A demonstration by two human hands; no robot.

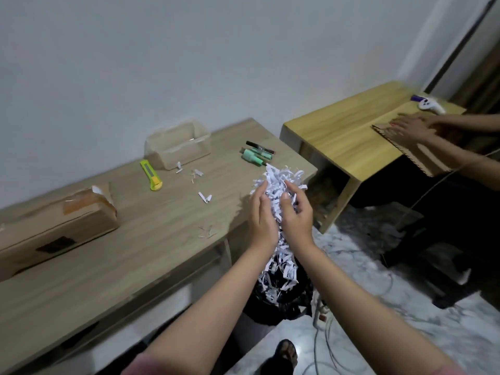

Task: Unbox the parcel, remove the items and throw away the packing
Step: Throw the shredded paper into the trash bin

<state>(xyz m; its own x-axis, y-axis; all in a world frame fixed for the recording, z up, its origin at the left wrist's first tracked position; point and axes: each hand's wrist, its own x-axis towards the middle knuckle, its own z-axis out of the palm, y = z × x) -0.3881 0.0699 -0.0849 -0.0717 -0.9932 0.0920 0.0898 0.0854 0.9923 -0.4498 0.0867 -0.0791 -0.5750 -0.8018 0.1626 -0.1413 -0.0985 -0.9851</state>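
My left hand point(262, 217) and my right hand point(296, 212) press a thick bundle of white shredded paper packing point(276, 185) between their palms, just past the table's right end. Strands hang down between my wrists over a bin lined with a black bag point(278, 304) on the floor, where more shreds lie. The opened cardboard parcel point(54, 234) sits at the table's left. Green tubes and a dark slim item point(255, 155) lie near the table's far right corner.
A yellow-green utility knife point(151, 175) and a clear plastic container point(177, 147) sit on the wooden table point(135, 239), with stray paper shreds point(204, 197). Another person's hands point(411, 127) press cardboard on a second table at right. Cables lie on the floor.
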